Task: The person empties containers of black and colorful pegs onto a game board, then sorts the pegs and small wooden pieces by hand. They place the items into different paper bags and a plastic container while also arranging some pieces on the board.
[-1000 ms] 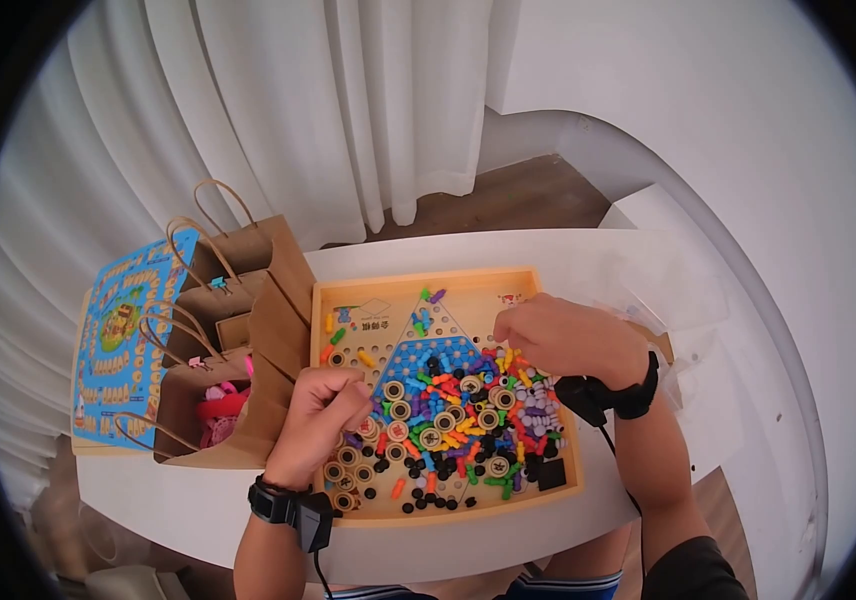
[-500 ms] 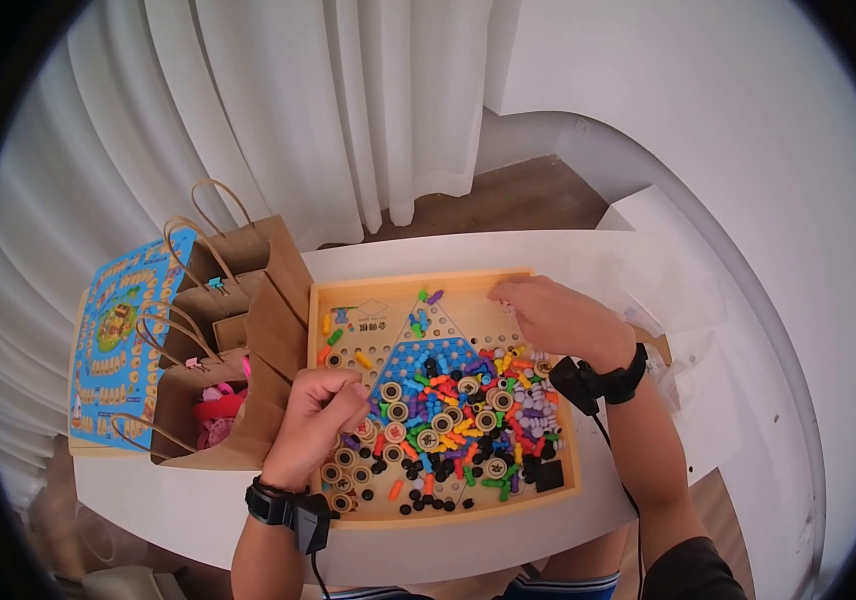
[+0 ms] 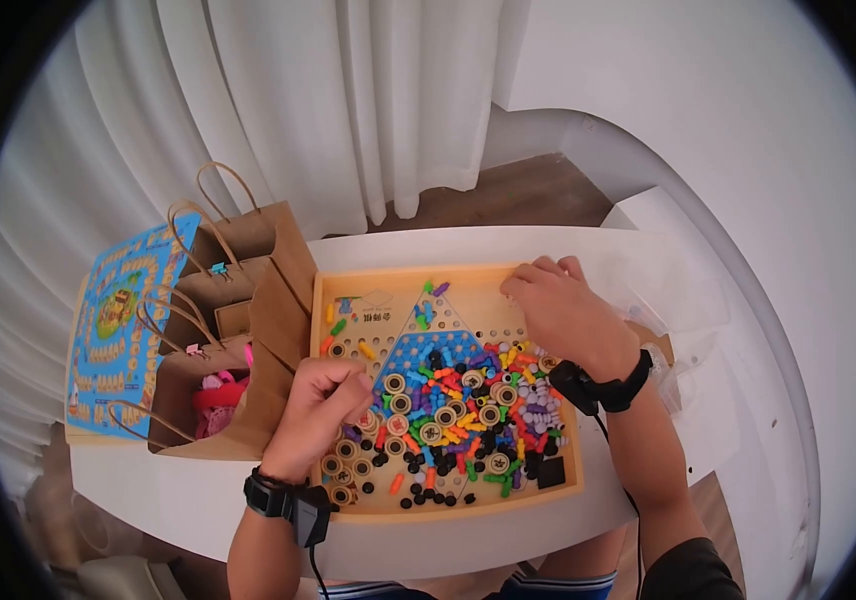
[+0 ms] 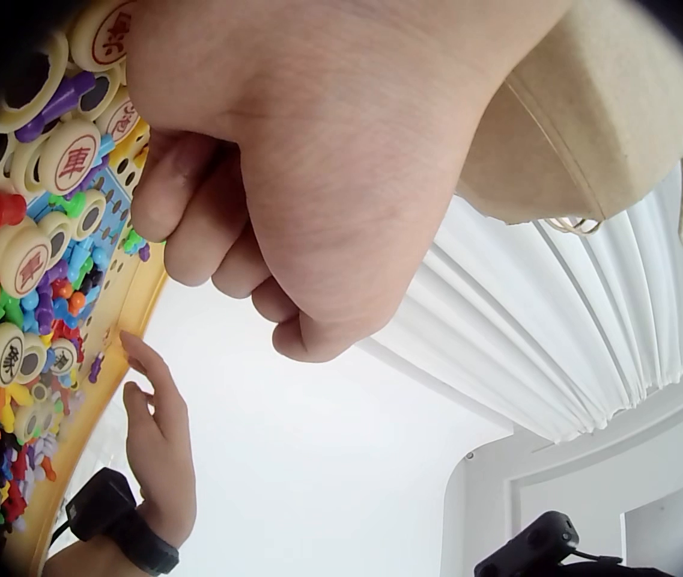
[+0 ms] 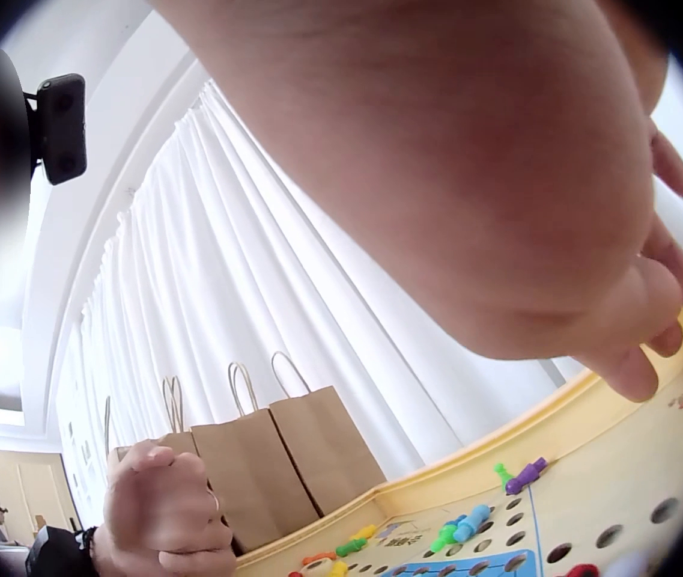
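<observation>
My left hand (image 3: 322, 412) is curled into a fist above the left side of a shallow wooden game tray (image 3: 428, 272). No piece shows between its fingers; the inside of the fist is hidden. Over the tray's back right corner is my right hand (image 3: 573, 315), its fingers loosely extended and spread, fingertips close to the rim. In the right wrist view, its fingers (image 5: 630, 373) hang near the tray wall with nothing seen in them. Colourful pegs (image 3: 453, 385) and round Chinese chess pieces (image 4: 71, 162) lie heaped across the tray's middle and front.
Brown paper bags (image 3: 283, 345) stand left of the tray, one with pink and red items (image 3: 220, 400) inside. A blue printed game board (image 3: 118, 310) lies beyond them. Clear plastic bags (image 3: 688, 290) rest on the table's right. Black pieces (image 3: 433, 495) lie along the tray's front.
My right hand has moved slightly toward the back of the tray, and its bent fingers have spread and lifted. The left fist stays in nearly the same place.
</observation>
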Available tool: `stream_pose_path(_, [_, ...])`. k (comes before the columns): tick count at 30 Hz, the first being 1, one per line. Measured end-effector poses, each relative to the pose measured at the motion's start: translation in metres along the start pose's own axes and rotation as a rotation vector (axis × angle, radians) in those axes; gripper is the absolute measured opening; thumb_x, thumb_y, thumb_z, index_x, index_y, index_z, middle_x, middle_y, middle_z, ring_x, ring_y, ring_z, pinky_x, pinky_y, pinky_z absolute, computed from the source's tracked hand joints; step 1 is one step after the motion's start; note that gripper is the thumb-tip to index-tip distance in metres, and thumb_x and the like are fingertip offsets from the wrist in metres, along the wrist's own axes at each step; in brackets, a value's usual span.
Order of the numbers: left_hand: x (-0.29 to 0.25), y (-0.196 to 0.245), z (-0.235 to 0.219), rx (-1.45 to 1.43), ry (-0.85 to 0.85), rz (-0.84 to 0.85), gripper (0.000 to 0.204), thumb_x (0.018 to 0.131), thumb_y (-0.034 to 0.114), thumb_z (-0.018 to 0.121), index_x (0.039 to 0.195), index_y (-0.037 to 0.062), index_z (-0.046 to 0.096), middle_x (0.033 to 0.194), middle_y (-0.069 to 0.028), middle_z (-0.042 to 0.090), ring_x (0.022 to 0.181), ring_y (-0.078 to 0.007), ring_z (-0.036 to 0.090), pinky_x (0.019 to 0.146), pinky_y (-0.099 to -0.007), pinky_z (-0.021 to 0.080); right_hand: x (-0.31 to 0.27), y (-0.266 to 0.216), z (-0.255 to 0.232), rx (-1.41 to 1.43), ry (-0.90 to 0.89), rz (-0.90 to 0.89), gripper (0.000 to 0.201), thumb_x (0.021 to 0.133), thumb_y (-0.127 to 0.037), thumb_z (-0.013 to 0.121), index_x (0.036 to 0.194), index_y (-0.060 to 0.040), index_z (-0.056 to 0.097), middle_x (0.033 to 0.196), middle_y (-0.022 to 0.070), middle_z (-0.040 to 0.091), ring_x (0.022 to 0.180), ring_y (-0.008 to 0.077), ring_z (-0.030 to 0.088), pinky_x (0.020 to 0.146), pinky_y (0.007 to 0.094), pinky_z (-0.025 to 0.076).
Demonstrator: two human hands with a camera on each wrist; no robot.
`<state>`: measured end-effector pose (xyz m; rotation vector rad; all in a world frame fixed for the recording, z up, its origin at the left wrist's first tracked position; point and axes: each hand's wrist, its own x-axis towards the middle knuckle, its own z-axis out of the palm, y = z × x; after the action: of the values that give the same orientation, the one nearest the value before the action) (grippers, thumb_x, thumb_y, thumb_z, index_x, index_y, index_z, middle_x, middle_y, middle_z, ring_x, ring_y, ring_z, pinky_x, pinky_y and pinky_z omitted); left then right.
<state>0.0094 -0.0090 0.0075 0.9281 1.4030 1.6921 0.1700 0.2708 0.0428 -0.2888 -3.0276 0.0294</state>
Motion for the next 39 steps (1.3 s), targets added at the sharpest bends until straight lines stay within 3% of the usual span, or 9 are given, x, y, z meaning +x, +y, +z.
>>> stream_pose_path(2, [0.0,0.0,0.0,-0.002,-0.004,0.003,0.043,0.104,0.016,0.056,0.068,0.0099,0.033,0.06,0.0053,0.03,0.054,-0.0061,0.026,0.051,-0.0277,0.019,-0.001,0.003,0.003,-0.11,0.132,0.005,0.015,0.084,-0.005,0.062,0.097,-0.0032,0.071,0.1,0.0129,0.071,0.099,0.0292,0.062,0.096,0.0422,0.04])
stream_pose_path(5, [0.001,0.001,-0.001,0.002,-0.015,0.008,0.044,0.104,0.016,0.056,0.067,0.01,0.033,0.059,0.0052,0.03,0.053,-0.006,0.026,0.051,-0.0275,0.019,-0.004,0.006,0.004,-0.133,0.115,0.049,0.012,0.084,-0.006,0.063,0.092,-0.0043,0.072,0.089,0.0116,0.071,0.097,0.0288,0.059,0.095,0.0422,0.04])
stream_pose_path(9, [0.001,0.001,-0.001,0.007,-0.014,-0.001,0.044,0.104,0.016,0.056,0.067,0.0102,0.033,0.059,0.0052,0.031,0.053,-0.0058,0.026,0.051,-0.0274,0.019,-0.004,0.002,-0.001,-0.122,0.052,0.082,0.013,0.085,-0.006,0.062,0.093,-0.0051,0.073,0.086,0.0116,0.072,0.098,0.029,0.062,0.093,0.0421,0.042])
stream_pose_path(11, [0.001,0.0,-0.001,0.012,-0.013,0.001,0.044,0.104,0.016,0.056,0.067,0.0103,0.033,0.059,0.0051,0.031,0.053,-0.0058,0.026,0.051,-0.0274,0.019,-0.004,0.007,0.0,0.114,-0.071,0.031,0.025,0.088,-0.003,0.056,0.106,-0.0052,0.073,0.091,0.0114,0.072,0.101,0.0265,0.062,0.097,0.0413,0.042])
stream_pose_path(15, [0.0,0.002,-0.001,0.009,-0.017,-0.008,0.043,0.103,0.015,0.056,0.067,0.0103,0.033,0.059,0.0051,0.03,0.053,-0.0058,0.026,0.051,-0.0274,0.019,0.004,0.006,-0.007,0.195,-0.132,0.004,0.027,0.088,-0.001,0.052,0.104,-0.0063,0.074,0.086,0.0115,0.071,0.099,0.026,0.063,0.097,0.041,0.044])
stream_pose_path(17, [0.0,0.002,0.0,0.004,-0.014,-0.016,0.043,0.103,0.015,0.056,0.067,0.0103,0.033,0.059,0.0051,0.03,0.053,-0.0058,0.026,0.051,-0.0274,0.019,0.007,0.01,-0.001,0.191,0.165,-0.092,0.025,0.087,0.0,0.053,0.102,-0.0055,0.072,0.091,0.0135,0.073,0.098,0.0298,0.063,0.091,0.0424,0.045])
stream_pose_path(23, [0.001,0.002,-0.001,-0.002,-0.027,-0.001,0.043,0.103,0.014,0.056,0.067,0.0103,0.032,0.06,0.005,0.031,0.054,-0.006,0.026,0.051,-0.0276,0.02,0.001,0.014,0.001,-0.024,0.034,0.054,0.031,0.086,0.0,0.056,0.109,-0.0065,0.076,0.092,0.0101,0.074,0.102,0.0292,0.06,0.094,0.0406,0.042])
stream_pose_path(33, [0.0,0.003,-0.004,-0.064,-0.023,-0.058,0.039,0.102,0.006,0.057,0.067,0.0042,0.042,0.062,0.0064,0.039,0.059,-0.003,0.032,0.055,-0.025,0.025,0.0,0.014,-0.005,0.094,-0.011,0.058,0.034,0.089,0.001,0.052,0.112,-0.0082,0.075,0.09,0.0081,0.072,0.101,0.0267,0.062,0.095,0.0386,0.042])
stream_pose_path(39, [0.0,0.004,-0.003,-0.037,-0.019,-0.046,0.037,0.103,0.009,0.059,0.069,0.0033,0.045,0.063,0.0071,0.041,0.061,-0.0024,0.034,0.055,-0.0253,0.027,0.008,0.002,-0.01,0.279,0.046,-0.058,0.034,0.089,0.004,0.049,0.114,-0.0031,0.071,0.121,0.0159,0.07,0.118,0.0331,0.062,0.104,0.0435,0.045])
